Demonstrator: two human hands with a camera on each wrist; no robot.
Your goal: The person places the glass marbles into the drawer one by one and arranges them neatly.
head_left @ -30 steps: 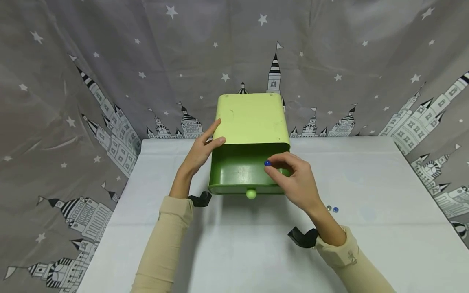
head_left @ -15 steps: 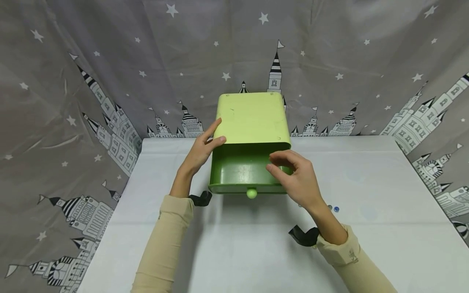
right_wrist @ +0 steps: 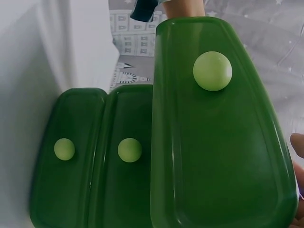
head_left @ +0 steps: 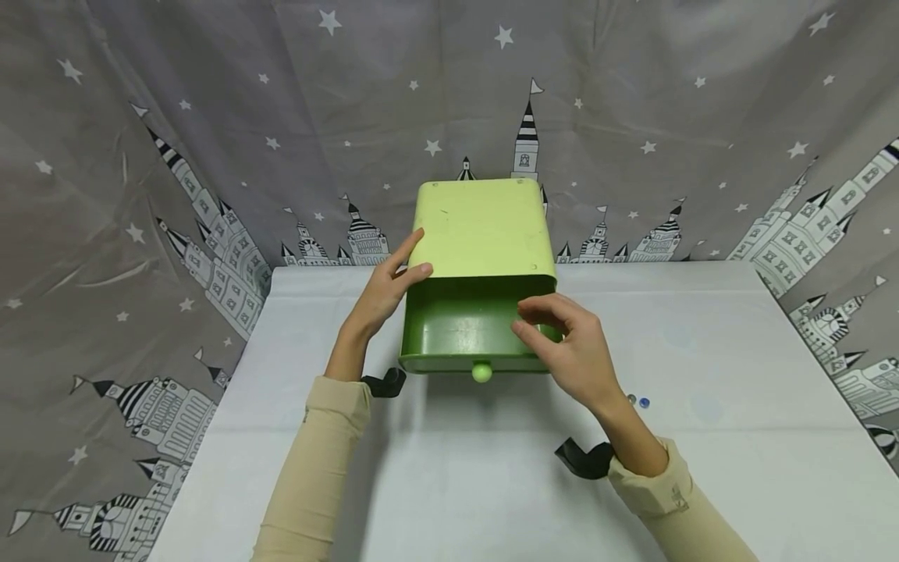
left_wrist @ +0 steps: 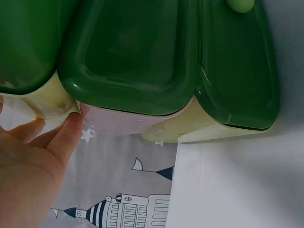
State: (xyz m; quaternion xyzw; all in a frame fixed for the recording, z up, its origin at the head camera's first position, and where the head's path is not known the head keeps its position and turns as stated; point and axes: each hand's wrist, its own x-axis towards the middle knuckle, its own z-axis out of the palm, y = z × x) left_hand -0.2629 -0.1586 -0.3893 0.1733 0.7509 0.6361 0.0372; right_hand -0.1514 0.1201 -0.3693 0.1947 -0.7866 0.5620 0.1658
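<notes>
The drawer unit stands upright on the white-covered bench, its yellow-green top facing up. The top drawer is pulled out toward the person; a round light-green knob is centred on its front panel. The left hand rests at the unit's left side, index fingertip and thumb touching the upper left edge; its grip is open, fingers extended. The right hand is positioned over the right portion of the top drawer, thumb and index finger curved toward each other with a gap between the tips; its grip is open. Two lower drawers, each fitted with a matching knob, sit pushed in below. A blue marble and a greyish marble lie side by side on the bench, just beyond the right wrist. A grey backdrop printed with castles and stars hangs behind the unit.
</notes>
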